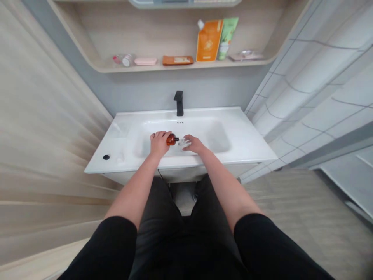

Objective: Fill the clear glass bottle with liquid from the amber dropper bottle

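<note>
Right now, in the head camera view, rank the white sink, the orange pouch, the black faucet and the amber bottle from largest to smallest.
1. The white sink
2. The orange pouch
3. The black faucet and the amber bottle: too close to rank, since the bottle sits nearer the camera.

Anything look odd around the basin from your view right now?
Nothing looks spilled or damaged. The one odd thing is the amber bottle, gripped by the left hand nearly on its side rather than upright, with its neck pointing at the clear glass piece in the right hand.
</note>
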Available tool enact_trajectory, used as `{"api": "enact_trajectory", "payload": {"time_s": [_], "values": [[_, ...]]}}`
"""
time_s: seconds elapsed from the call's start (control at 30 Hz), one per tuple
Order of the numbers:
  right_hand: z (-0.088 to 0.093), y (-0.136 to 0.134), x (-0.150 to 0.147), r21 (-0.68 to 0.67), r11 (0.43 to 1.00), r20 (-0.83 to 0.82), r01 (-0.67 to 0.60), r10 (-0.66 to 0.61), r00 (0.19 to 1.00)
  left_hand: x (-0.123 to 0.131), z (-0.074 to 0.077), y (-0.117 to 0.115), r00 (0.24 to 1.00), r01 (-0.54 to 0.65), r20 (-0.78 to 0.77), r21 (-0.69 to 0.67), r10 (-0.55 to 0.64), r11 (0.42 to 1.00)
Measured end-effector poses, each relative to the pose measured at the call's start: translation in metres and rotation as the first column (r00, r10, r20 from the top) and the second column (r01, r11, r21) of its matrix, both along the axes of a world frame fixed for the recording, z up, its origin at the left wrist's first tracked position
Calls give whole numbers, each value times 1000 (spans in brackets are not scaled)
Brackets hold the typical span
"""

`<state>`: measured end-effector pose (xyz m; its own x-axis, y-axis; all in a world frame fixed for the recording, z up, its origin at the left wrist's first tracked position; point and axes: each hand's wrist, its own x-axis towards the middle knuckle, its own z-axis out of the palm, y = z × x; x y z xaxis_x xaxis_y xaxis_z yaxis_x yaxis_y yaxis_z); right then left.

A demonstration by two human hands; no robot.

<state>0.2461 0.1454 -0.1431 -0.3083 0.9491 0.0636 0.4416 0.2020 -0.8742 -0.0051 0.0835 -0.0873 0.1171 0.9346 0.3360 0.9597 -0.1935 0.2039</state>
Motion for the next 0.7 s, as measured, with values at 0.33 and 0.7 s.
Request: {"api": "enact_trajectory", "payload": {"time_s": [0.33, 0.7], "values": [[-2, 1, 0, 11, 1000, 10, 4, -4, 1000, 0, 0, -1, 1000, -15, -14, -4, 15, 1000], [-6, 3, 0, 10, 1000, 13, -1, 1, 1000, -1, -2, 0, 1000, -5, -31, 24, 6, 1000]]}}
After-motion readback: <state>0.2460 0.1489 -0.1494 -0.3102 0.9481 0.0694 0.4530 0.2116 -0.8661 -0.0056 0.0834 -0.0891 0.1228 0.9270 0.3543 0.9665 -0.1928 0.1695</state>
